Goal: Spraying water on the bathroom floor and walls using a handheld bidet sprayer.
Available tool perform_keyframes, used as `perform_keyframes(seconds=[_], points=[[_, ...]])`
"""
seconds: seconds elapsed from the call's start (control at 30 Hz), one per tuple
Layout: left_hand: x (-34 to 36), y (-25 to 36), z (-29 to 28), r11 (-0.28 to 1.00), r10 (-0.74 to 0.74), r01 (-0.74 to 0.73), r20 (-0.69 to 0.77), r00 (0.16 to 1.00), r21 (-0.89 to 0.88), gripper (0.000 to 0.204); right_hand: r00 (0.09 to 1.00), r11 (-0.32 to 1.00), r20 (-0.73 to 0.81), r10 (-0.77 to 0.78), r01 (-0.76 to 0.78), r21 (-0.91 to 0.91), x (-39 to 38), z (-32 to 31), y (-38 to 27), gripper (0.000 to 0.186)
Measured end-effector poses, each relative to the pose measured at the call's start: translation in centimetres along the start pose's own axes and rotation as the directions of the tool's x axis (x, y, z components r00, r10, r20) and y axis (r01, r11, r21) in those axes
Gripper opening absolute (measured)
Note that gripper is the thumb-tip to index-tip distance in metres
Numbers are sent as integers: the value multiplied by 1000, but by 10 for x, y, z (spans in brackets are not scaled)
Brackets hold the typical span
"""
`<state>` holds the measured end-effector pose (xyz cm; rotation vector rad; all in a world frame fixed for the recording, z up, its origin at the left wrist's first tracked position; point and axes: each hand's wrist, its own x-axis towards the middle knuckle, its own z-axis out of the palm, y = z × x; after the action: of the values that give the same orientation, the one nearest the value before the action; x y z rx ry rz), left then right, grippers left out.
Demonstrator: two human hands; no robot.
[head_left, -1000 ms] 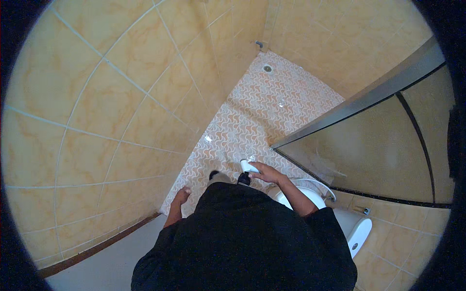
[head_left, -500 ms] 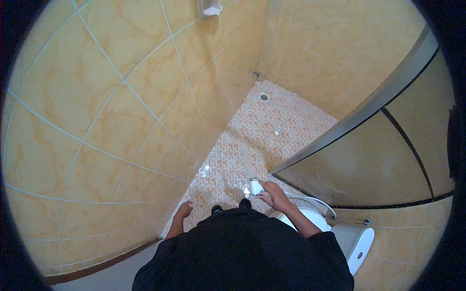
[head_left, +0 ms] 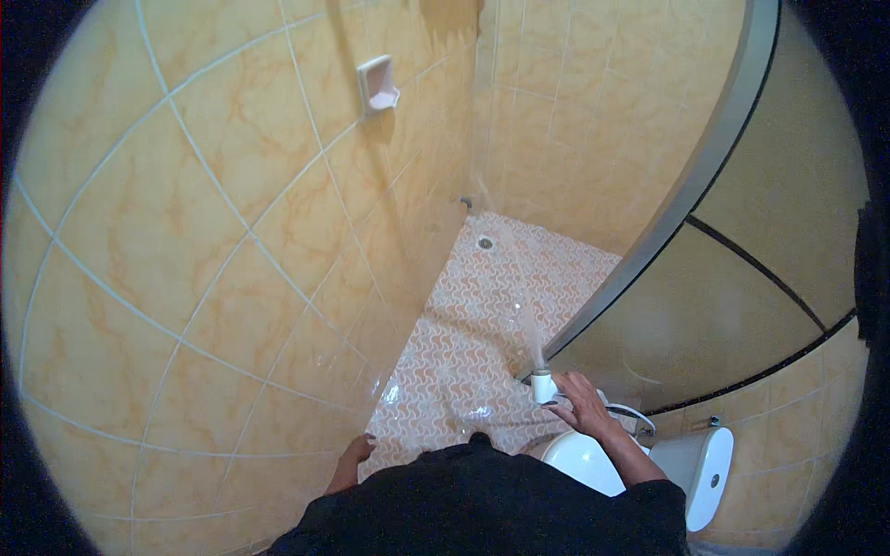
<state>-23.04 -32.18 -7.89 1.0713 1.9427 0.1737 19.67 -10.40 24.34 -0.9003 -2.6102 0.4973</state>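
My right hand [head_left: 582,408] is wrapped round a white bidet sprayer [head_left: 542,387], held above the floor beside the toilet. A jet of water [head_left: 532,335] leaves its nozzle toward the far corner. The white hose [head_left: 632,413] runs behind the hand toward the wall by the toilet. Down by the tiled left wall hangs my left hand [head_left: 355,454], holding nothing visible, its fingers loosely open. Wet spots glisten on the patterned floor [head_left: 454,361], and a round drain [head_left: 485,244] lies near the far corner.
A white toilet [head_left: 579,459] with its cistern [head_left: 709,477] stands close on my right. A grey-framed partition [head_left: 691,190] rises ahead of it. On the yellow left wall [head_left: 222,306] sits a soap dish [head_left: 377,85]; a small tap [head_left: 465,202] is low in the corner.
My right hand and the sprayer have shifted right; the water jet now shows plainly, reaching toward the far corner. The view has tilted up, bringing the whole soap dish into sight.
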Motion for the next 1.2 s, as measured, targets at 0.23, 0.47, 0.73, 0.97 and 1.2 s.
perform_keyframes(seconds=[0.23,0.47,0.73,0.97,1.2], points=[[-30,33,-20,980,177,-176,-6,984,92,32,987,999,-160,-3,-3,-41,-12,2,-9,46],[-11,19,-8,995,69,-73,72,995,62,32,993,1000,-115,-4,1,-25,-13,8,-16,49],[-5,-8,12,996,88,-87,79,993,-7,32,998,992,44,-55,50,113,6,26,-19,48],[-52,35,-7,996,89,-89,-10,996,4,32,990,983,125,-67,44,180,19,48,1,49],[-101,69,-23,986,137,-144,-77,988,-88,33,996,979,93,-10,-9,202,24,70,28,50]])
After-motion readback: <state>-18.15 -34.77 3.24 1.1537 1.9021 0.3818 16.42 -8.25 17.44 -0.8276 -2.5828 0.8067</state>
